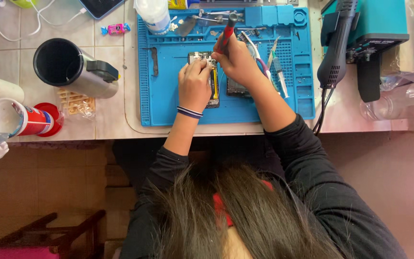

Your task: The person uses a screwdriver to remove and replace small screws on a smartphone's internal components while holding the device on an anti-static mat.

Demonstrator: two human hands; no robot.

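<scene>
**Opened phone under the driver, blue mat**

While the left hand (195, 86) presses down on the opened phone (208, 79) lying flat mid-way across the blue work mat (168, 103), the right hand (237, 60) grips a red-handled screwdriver (227, 31), tip down at the phone's upper end. Judged light, thin, stiff but fragile: bare board showing. Best held by the frame edges, never the exposed parts. Tweezers (276, 67) lie just beside.

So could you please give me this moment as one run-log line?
left hand: steadies opened phone | right hand: grips red screwdriver, tip at phone | surface: blue work mat
</scene>
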